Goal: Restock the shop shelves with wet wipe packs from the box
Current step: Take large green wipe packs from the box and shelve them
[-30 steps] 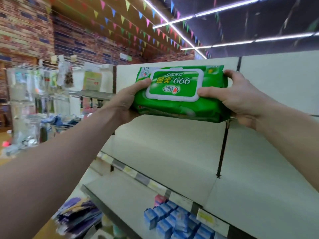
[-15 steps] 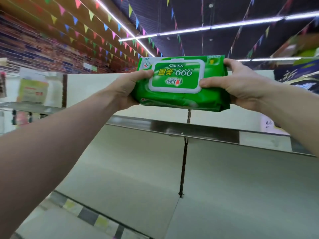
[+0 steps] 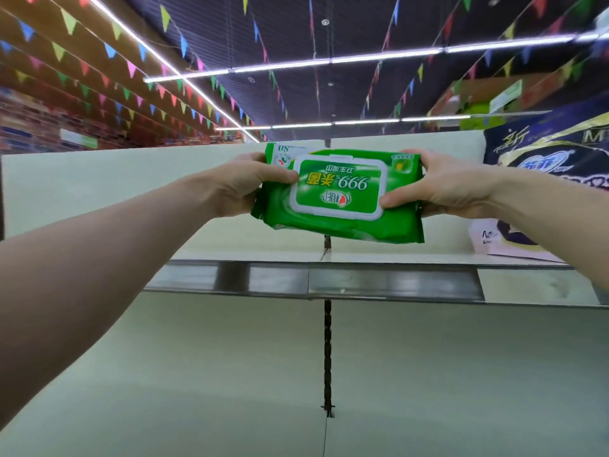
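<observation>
At centre frame, the soft green plastic wet wipe pack with a white-rimmed rectangular flip lid point(image 3: 339, 192) was held in the air, lid facing the camera, print upside down. It sat above the grey metal shelf front edge point(image 3: 329, 280), clear of it, before the pale back panel point(image 3: 99, 186). The left hand point(image 3: 244, 186) gripped the pack's left end, thumb on the front face, fingers hidden behind. The right hand point(image 3: 451, 189) gripped the right end likewise, thumb tip at the lid's lower corner. At right of frame, a dark blue printed soft package point(image 3: 553, 153) stood on that shelf. Strings of coloured triangular pennants point(image 3: 131, 69) and white light strips point(image 3: 329, 61) crossed the dark ceiling above.
</observation>
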`<state>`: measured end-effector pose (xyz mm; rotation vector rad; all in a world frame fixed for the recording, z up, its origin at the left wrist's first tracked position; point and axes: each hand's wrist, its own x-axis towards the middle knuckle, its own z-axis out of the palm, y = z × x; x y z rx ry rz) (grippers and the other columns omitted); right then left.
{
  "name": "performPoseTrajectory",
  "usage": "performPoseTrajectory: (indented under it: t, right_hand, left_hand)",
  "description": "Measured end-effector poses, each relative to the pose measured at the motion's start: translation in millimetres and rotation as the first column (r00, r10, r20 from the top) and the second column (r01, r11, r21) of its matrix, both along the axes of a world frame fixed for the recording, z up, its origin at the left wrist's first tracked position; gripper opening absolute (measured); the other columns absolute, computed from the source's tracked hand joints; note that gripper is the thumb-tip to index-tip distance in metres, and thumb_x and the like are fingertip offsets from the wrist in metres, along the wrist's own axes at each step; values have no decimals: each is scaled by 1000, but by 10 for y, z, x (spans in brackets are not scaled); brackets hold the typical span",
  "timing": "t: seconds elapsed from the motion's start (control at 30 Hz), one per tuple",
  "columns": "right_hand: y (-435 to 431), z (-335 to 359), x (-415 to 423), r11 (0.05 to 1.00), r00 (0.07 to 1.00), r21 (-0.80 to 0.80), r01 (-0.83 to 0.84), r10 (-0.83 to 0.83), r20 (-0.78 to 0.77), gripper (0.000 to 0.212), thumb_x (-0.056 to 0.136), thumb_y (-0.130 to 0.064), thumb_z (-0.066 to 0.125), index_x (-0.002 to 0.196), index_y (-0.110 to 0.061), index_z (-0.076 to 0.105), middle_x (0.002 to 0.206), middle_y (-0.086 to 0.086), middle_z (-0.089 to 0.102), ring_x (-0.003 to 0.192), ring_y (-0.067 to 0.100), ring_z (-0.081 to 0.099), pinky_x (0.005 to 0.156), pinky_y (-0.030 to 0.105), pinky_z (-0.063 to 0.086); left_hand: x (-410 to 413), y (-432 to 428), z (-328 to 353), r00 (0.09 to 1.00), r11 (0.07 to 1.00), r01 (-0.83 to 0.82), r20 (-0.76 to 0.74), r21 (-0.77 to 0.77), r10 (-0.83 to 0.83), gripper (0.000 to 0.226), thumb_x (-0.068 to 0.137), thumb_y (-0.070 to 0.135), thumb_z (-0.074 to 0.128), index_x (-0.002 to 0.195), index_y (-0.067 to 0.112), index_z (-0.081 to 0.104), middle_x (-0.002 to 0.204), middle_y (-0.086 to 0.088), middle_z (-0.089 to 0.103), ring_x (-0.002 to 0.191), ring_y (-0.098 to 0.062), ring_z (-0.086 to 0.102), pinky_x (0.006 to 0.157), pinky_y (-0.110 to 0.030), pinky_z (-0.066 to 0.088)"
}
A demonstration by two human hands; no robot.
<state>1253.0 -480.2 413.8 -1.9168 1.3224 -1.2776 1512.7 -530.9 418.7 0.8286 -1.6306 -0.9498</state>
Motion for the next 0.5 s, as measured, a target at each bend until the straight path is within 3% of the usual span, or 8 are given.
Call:
performPoseTrajectory:
  t: [0.1,0.17,0.27,0.5]
  right_hand:
    - [-154,17,-102,999,998,32,42,-40,-50,47,72,5,74,98,-28,52,99,0,68,89,18,67,82,41,55]
    - [-292,43,-167,995,993,57,85,-80,-84,51,71,6,74,107,-23,51,102,1,66,93,19,66,86,42,54]
    - [-507,82,-261,983,985,125,132,-115,-129,74,71,3,76,131,-20,40,114,5,62,103,23,63,89,43,53]
    - [-1015,74,-379,967,970,183,179,-142,-199,79,72,1,77,137,-17,36,115,3,57,101,20,61,81,35,55]
  left_hand:
    - [-103,-252,-7,998,999,47,41,28,-48,53,80,0,68,129,14,51,107,-7,71,92,-24,70,66,-38,58]
    - [-171,-407,-23,996,997,56,69,50,-59,60,78,-2,69,131,16,47,108,-8,69,91,-26,69,67,-40,57]
    - [-272,-608,-36,993,994,60,99,92,-69,67,77,-4,69,135,15,43,112,-10,67,95,-28,67,72,-44,57]
    - [-403,-1070,-19,975,989,27,213,146,-58,68,80,-6,69,137,16,38,111,-11,65,97,-29,66,83,-49,55]
